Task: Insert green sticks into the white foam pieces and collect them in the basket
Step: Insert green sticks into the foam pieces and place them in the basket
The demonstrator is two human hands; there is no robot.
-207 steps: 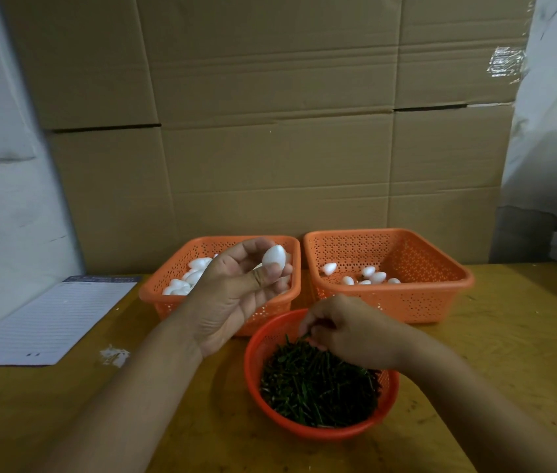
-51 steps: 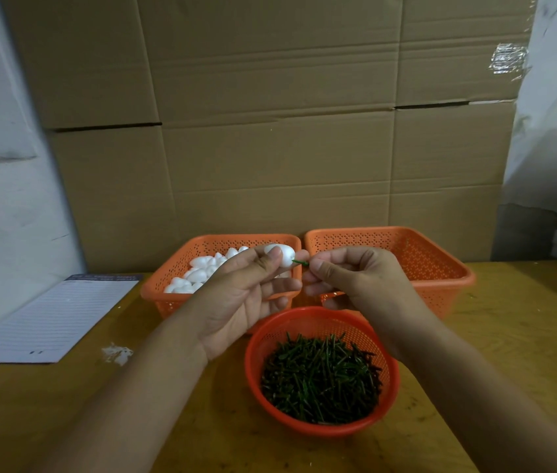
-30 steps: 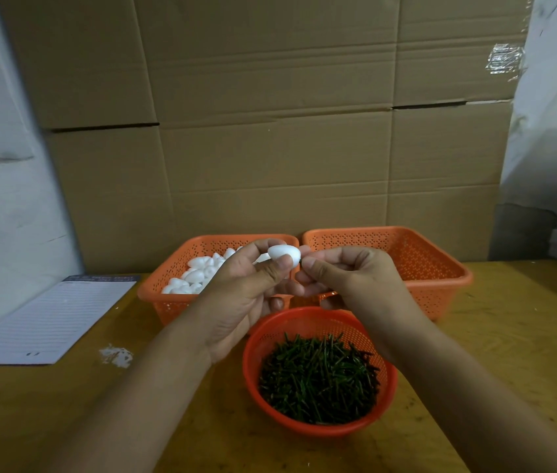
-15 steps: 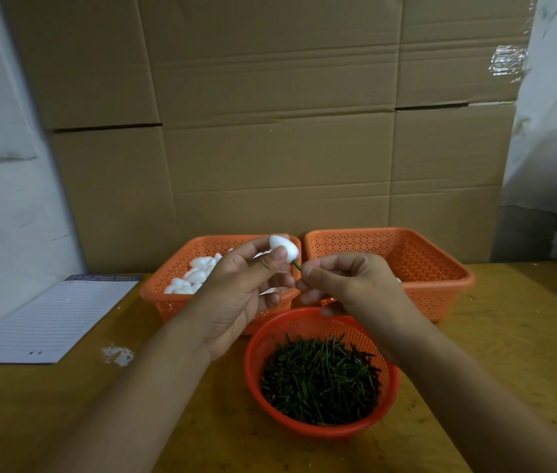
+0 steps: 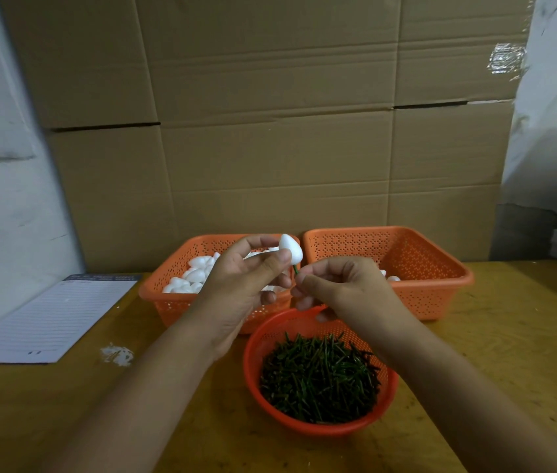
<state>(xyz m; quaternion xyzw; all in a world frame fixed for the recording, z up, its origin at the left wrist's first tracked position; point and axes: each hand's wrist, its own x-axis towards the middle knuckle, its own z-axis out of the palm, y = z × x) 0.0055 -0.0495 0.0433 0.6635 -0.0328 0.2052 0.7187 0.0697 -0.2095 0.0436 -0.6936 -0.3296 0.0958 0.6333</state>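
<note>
My left hand [image 5: 246, 278] pinches a white egg-shaped foam piece [image 5: 290, 247] between thumb and fingers, above the table. A short green stick [image 5: 295, 270] runs from the foam's underside down to my right hand [image 5: 342, 285], which pinches its lower end. Below both hands a round orange bowl [image 5: 386, 401] holds a heap of green sticks [image 5: 318, 380]. The left orange basket [image 5: 168, 302] holds several bare foam pieces [image 5: 192, 278]. The right orange basket [image 5: 441, 285] shows a few white pieces [image 5: 389, 276] behind my right hand.
A lined paper sheet [image 5: 48, 319] lies at the table's left, with white foam crumbs [image 5: 116, 355] beside it. Stacked cardboard boxes [image 5: 270, 131] form a wall just behind the baskets. The wooden tabletop [image 5: 509, 353] extends to the right.
About seven seconds ago my right hand was down in the stick bowl; it then came up to the foam. In the last half second both hands barely moved, stick still joined to the foam.
</note>
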